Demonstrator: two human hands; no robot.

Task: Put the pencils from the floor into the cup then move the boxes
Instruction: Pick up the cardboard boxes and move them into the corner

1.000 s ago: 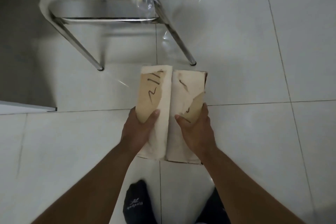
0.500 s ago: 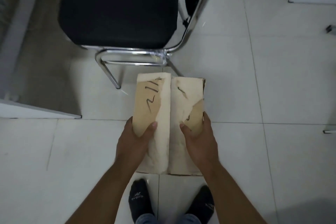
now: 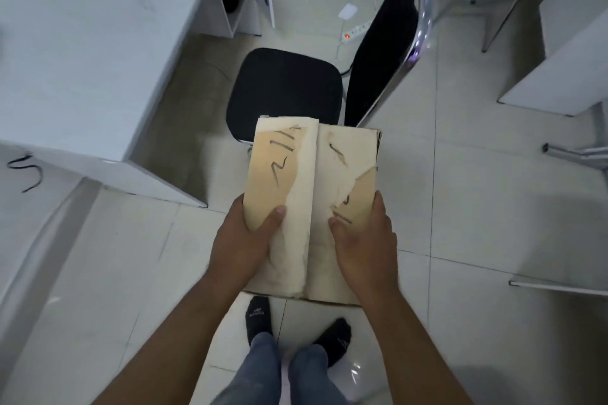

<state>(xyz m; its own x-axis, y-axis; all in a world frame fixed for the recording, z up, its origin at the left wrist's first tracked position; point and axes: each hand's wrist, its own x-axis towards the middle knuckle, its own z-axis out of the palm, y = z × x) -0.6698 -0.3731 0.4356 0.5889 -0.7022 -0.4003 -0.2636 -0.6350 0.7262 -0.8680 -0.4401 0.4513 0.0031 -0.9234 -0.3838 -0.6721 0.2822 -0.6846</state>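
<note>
Head view: cardboard box (image 3: 312, 194) held off floor at waist level, above front edge of black chair (image 3: 283, 85). Left hand (image 3: 240, 246) and right hand (image 3: 365, 246) clamp near end from either side, thumbs pressed flat on top flaps; other fingers hidden under the sides, cannot tell their spread. Pencils and cup not in view.

Risks: grip sits at near end only, so far end may dip. Flaps unsealed, could spring open. Chair blocks path ahead. Power strip (image 3: 357, 30) and its cables beyond chair are trip hazard. Socked feet on glossy tile may slip.

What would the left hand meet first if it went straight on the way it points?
The left hand points toward the black chair seat past the box it grips; the seat may sit lower, depth unclear.
</note>
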